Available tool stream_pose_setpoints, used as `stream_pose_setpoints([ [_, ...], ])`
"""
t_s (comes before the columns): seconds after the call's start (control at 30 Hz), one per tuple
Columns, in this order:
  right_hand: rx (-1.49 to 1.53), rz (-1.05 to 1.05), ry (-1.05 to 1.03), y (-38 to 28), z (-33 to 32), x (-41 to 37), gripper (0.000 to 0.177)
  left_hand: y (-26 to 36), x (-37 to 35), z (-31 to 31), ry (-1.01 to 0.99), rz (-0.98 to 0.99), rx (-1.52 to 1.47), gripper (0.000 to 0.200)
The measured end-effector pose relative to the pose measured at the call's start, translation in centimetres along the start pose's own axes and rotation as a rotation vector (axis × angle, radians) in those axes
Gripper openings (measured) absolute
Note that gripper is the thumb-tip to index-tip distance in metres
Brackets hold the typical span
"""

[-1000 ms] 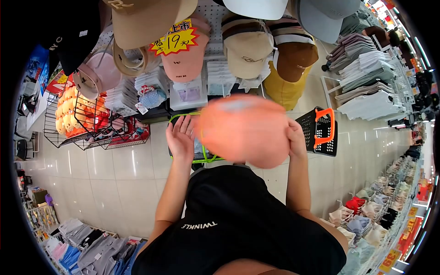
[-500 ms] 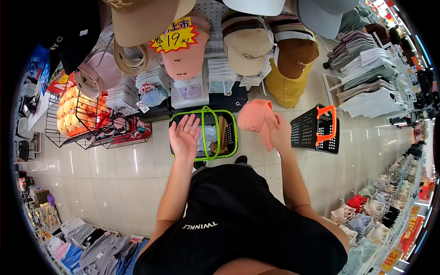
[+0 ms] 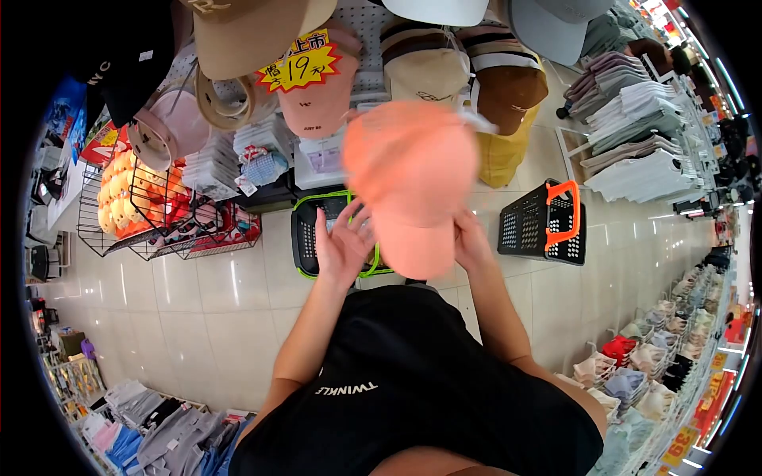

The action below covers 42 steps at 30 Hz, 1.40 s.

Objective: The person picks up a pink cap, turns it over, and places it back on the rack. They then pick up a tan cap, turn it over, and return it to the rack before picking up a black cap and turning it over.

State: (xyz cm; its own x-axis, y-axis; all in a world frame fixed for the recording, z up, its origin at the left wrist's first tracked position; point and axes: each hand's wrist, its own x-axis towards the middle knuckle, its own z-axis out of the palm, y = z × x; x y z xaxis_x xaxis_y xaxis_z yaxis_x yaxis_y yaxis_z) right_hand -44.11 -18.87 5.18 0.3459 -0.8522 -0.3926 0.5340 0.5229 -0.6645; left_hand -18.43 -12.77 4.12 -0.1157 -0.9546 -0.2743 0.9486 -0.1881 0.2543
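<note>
One coral cap in front of a person, two hands at its brim, two shopping baskets by it
The coral cap, blurred, is up in front of the person with its brim towards them; the one right hand is closed on the brim's right edge, while the one left hand is open, palm up and fingers loosely spread, just beside the brim's left edge, and whether it touches cannot be told. Of the two baskets, one green-rimmed basket is below and left of the coral cap, partly hidden, and one orange-handled basket is to its right. One yellow price sign marked 19 hangs beyond it to the left, over one pink cap
</note>
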Motion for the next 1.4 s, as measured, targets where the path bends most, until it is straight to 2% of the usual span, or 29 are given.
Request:
stream_pose_setpoints([
  [0.03,-0.217,-0.007,-0.033,0.3,-0.4,0.3,0.034,-0.2,-0.4,1.1,-0.02,-0.021,-0.062,0.076],
  [0.1,-0.224,0.018,0.011,0.8,-0.3,0.4,0.033,-0.4,-0.7,1.9,-0.042,-0.04,-0.125,0.073],
  [0.17,-0.231,0.04,0.056,0.9,0.4,0.2,0.031,-0.6,-0.4,0.9,-0.044,0.054,0.121,0.053],
  [0.2,-0.273,0.059,0.08,0.9,0.6,0.1,0.032,-0.5,-0.2,0.6,-0.044,0.054,0.121,0.053],
  [0.27,-0.315,0.086,0.105,1.0,0.5,0.0,0.034,-0.1,-0.1,-0.2,-0.037,0.108,0.301,0.042],
  [0.33,-0.419,0.118,0.056,0.7,0.0,0.2,0.033,0.5,-0.1,0.6,0.001,0.123,0.242,0.044],
  [0.43,-0.494,0.027,0.159,0.6,-0.1,0.2,0.033,1.6,0.0,0.3,0.02,0.196,0.375,0.043],
  [0.53,-0.554,-0.009,0.15,-0.2,0.1,0.0,0.035,2.8,0.1,-0.5,0.066,0.232,0.527,0.043],
  [0.6,-0.604,-0.054,0.161,-0.3,-0.4,0.3,0.035,3.5,0.1,-1.0,0.033,0.284,1.006,0.031],
  [0.63,-0.654,-0.097,0.171,-0.4,-0.6,0.5,0.035,3.9,-0.1,-1.1,0.031,0.283,1.007,0.031],
  [0.7,-0.606,-0.079,0.144,-0.9,-0.5,0.4,0.038,4.4,-0.5,-0.8,-0.026,0.52,2.238,0.029],
  [0.73,-0.56,-0.061,0.117,-1.2,-0.1,0.3,0.041,4.4,-0.6,-0.4,-0.026,0.521,2.238,0.029],
  [0.77,-0.56,-0.064,0.116,-1.5,0.4,0.1,0.041,4.4,-0.5,0.2,-0.136,0.748,2.192,0.03],
  [0.8,-0.407,0.011,0.054,-2.0,1.4,-0.2,0.046,4.5,-0.4,0.7,-0.248,0.971,2.126,0.032],
  [0.83,-0.253,0.085,-0.007,-2.1,2.0,-0.4,0.051,4.3,-0.1,0.3,-0.284,1.069,2.162,0.03],
  [0.93,-0.161,0.144,-0.037,-1.3,1.8,0.3,0.057,3.8,-0.4,0.7,-0.402,1.119,2.215,0.028],
  [1.03,-0.226,0.152,-0.083,-0.8,0.1,1.7,0.058,3.3,-0.7,1.3,-0.446,1.143,2.209,0.024],
  [1.17,-0.3,0.143,0.01,-2.0,0.0,1.8,0.065,3.4,-0.4,1.5,-0.443,1.18,2.212,0.023],
  [1.23,-0.412,0.061,0.107,-2.9,1.3,1.1,0.071,3.5,-0.4,1.8,-0.394,1.218,2.206,0.019],
  [1.4,-0.429,-0.017,0.134,-2.7,-0.7,1.8,0.065,3.8,-0.2,1.2,-0.344,1.242,2.183,0.02],
])
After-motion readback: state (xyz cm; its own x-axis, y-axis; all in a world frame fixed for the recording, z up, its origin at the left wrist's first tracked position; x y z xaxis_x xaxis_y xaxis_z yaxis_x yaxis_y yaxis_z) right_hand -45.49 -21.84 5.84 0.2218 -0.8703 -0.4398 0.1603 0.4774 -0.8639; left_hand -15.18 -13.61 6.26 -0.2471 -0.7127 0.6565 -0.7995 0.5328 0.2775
